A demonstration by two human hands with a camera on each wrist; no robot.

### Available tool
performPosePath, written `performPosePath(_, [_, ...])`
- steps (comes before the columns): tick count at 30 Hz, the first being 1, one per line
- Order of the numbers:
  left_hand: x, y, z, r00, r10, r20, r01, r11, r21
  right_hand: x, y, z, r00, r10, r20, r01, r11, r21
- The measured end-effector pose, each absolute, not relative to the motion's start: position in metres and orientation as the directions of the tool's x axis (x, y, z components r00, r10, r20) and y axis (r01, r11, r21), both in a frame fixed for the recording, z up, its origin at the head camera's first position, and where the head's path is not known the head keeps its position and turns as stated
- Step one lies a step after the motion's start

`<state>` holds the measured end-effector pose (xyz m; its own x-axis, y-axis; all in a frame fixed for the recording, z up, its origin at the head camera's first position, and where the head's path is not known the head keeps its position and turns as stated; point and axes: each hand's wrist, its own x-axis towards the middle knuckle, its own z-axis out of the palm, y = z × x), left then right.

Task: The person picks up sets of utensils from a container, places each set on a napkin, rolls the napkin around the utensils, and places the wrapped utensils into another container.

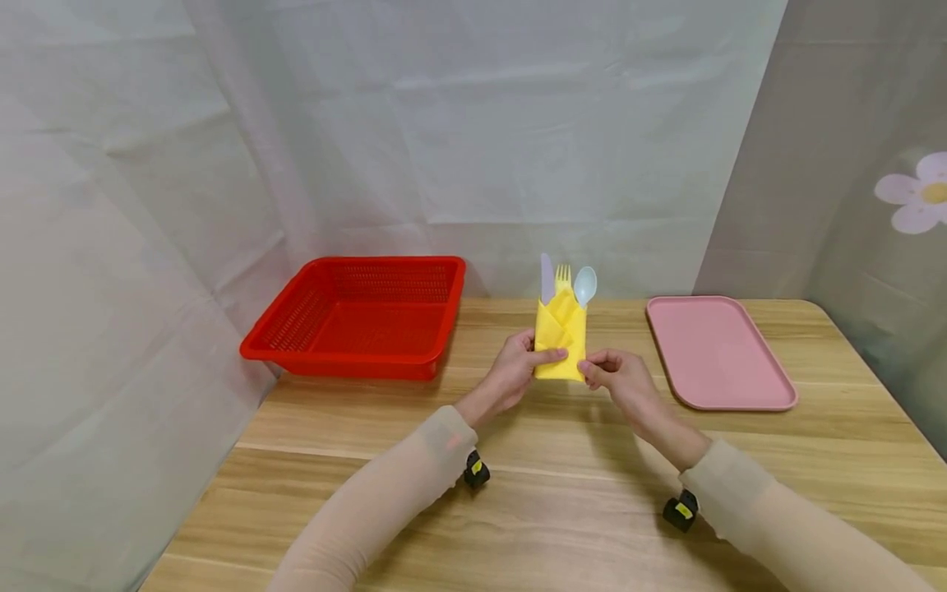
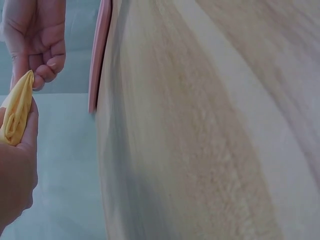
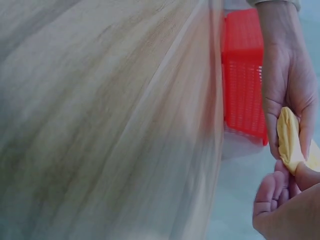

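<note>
A folded yellow napkin (image 1: 551, 366) is held upright above the table, its front folds crossing like a pocket. Out of its top stick a lilac knife (image 1: 547, 279), a pale yellow fork (image 1: 563, 275) and a light blue spoon (image 1: 585, 285). My left hand (image 1: 515, 367) grips the napkin's left side, thumb across the front and fingers behind. The right hand (image 1: 620, 380) pinches its lower right corner between thumb and fingers. In both wrist views the napkin's bottom edge (image 2: 19, 112) shows as thick folded layers between the hands.
To the left on the wooden table (image 1: 518, 510) stands a red plastic basket (image 1: 377, 362) with perforated walls. A pink tray (image 1: 721, 353) lies flat at the right. Pale cloth (image 1: 518, 148) hangs behind the table and along its sides.
</note>
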<state>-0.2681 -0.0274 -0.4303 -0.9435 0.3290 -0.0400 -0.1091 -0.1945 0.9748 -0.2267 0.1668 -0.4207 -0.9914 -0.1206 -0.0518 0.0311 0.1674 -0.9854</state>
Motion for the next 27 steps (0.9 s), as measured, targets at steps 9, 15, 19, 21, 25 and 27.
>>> performPosePath(9, [-0.2687, -0.0279, -0.4296, -0.944, 0.326, -0.051, -0.119, -0.19, 0.975, -0.2254, 0.1687, -0.4212, -0.987, -0.142, -0.07, 0.052, 0.124, -0.991])
performPosePath(15, [-0.2691, -0.0275, -0.4284, -0.944, 0.326, -0.056, -0.125, -0.195, 0.973, -0.2236, 0.1675, -0.4212, -0.977, -0.191, -0.094, 0.082, 0.068, -0.994])
performPosePath(19, [-0.2685, -0.0275, -0.4288, -0.943, 0.327, -0.061, -0.13, -0.194, 0.972, -0.2242, 0.1691, -0.4209, -0.98, -0.184, -0.076, 0.059, 0.095, -0.994])
performPosePath(21, [-0.2687, -0.0276, -0.4297, -0.945, 0.323, -0.06, -0.127, -0.192, 0.973, -0.2248, 0.1702, -0.4202, -0.982, -0.177, -0.064, 0.045, 0.111, -0.993])
performPosePath(25, [-0.2682, -0.0268, -0.4306, -0.947, 0.314, -0.062, -0.123, -0.177, 0.977, -0.2251, 0.168, -0.4164, -0.989, -0.128, -0.068, 0.054, 0.114, -0.992])
performPosePath(27, [-0.2675, -0.0256, -0.4308, -0.948, 0.312, -0.063, -0.12, -0.168, 0.979, -0.2249, 0.1647, -0.4148, -0.992, -0.093, -0.084, 0.075, 0.098, -0.992])
